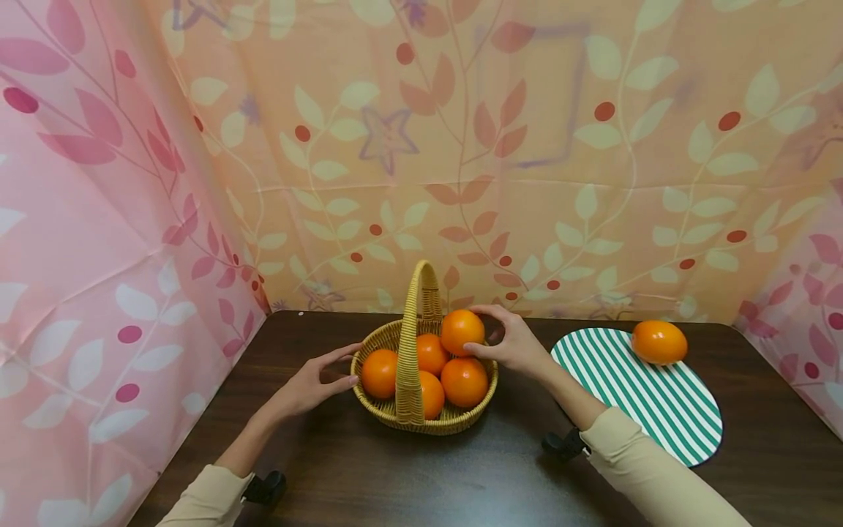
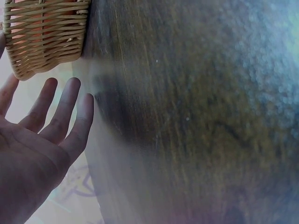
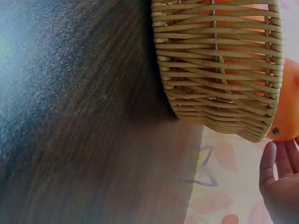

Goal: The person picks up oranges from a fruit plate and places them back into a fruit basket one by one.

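Observation:
A woven wicker basket point(image 1: 375, 416) with a tall arched handle point(image 1: 410, 359) stands on the dark table, holding several oranges. My right hand point(image 1: 516, 344) holds one orange point(image 1: 463, 331) between thumb and fingers, at the basket's back right, on top of the others. In the right wrist view this orange point(image 3: 290, 105) shows past the rim, with fingertips against it. My left hand point(image 1: 306, 388) is at the basket's left side, thumb and fingertips at the rim. The left wrist view shows its fingers point(image 2: 60, 114) spread and fairly straight below the basket point(image 2: 46, 42).
To the right lies an oval green-and-white striped placemat point(image 1: 648, 399). Another orange point(image 1: 659, 342) rests at its far edge. The dark wooden table point(image 1: 421, 476) ends at a flower-patterned cloth point(image 1: 560, 168) hanging behind, with pink cloth point(image 1: 99, 256) at the left.

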A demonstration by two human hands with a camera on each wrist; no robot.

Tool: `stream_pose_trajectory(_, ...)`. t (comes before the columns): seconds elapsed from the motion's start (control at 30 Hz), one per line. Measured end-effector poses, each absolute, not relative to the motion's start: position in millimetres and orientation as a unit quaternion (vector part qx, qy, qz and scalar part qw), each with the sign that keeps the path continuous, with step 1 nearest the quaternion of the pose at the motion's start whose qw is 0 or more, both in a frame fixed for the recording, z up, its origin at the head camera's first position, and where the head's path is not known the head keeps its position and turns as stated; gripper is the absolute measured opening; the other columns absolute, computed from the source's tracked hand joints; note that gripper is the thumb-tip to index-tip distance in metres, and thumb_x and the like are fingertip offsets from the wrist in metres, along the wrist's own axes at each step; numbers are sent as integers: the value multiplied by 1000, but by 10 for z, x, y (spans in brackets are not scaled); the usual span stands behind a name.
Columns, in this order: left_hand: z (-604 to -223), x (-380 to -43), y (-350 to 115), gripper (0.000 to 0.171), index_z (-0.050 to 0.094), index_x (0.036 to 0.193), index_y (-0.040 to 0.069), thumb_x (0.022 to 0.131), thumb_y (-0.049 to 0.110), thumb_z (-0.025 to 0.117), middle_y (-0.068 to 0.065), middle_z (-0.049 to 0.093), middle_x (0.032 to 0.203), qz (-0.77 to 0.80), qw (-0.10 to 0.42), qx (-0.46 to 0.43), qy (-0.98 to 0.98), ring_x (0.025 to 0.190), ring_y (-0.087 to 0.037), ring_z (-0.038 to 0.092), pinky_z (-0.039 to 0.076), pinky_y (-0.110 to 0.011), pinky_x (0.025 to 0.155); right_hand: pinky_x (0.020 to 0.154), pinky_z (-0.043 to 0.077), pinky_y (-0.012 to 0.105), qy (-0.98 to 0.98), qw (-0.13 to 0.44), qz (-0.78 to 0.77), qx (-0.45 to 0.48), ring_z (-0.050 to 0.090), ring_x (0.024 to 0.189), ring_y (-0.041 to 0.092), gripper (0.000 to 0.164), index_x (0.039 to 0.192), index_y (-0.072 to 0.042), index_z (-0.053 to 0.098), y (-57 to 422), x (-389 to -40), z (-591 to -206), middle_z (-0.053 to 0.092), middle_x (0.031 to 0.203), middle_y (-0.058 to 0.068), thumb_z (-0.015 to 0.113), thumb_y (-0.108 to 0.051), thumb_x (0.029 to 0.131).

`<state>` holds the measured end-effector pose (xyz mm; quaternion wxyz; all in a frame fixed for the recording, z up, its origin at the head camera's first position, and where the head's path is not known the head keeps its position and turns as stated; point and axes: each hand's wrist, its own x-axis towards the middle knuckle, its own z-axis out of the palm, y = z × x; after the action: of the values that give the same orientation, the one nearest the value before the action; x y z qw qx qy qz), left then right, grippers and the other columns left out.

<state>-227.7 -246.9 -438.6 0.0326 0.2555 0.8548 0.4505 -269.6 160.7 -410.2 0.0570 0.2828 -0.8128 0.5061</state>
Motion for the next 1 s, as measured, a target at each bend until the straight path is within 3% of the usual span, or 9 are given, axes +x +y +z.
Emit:
stream_pose_trajectory(0.23,-4381,-2278,-2460,60,46,153,9,99,21,69,-17,55,143,456,34,264,849,127,-43,52,41,-65,101,73,57,38,-816,61,498,287,65,78,23,58,136,-5,62,1655,-2688,-4091,63,128,12,86,-14,84)
stream_pose_trajectory(0.47,-4355,-2266,-2458,61,46,153,10,99,23,70,-13,55,144,451,36,258,854,127,-39,53,41,-63,102,77,58,45,-804,87,513,289,65,104,32,42,125,-1,66,1810,-2670,-4062,68,120,17,82,-8,87)
stream_pose_trajectory(0.7,-4351,-2265,-2450,61,46,154,11,99,24,70,-13,55,145,451,35,258,854,127,-38,53,41,-63,102,69,58,34,-809,94,514,271,69,91,27,31,117,-3,69,2040,-2622,-4065,71,110,10,80,-5,88)
stream_pose_trajectory(1.0,-4367,-2249,-2460,60,47,153,9,99,21,70,-16,56,143,453,29,256,854,128,-41,51,36,-68,103,68,57,30,-819,114,502,253,68,91,25,32,119,-1,68,2425,-2519,-4129,69,111,12,78,-2,89)
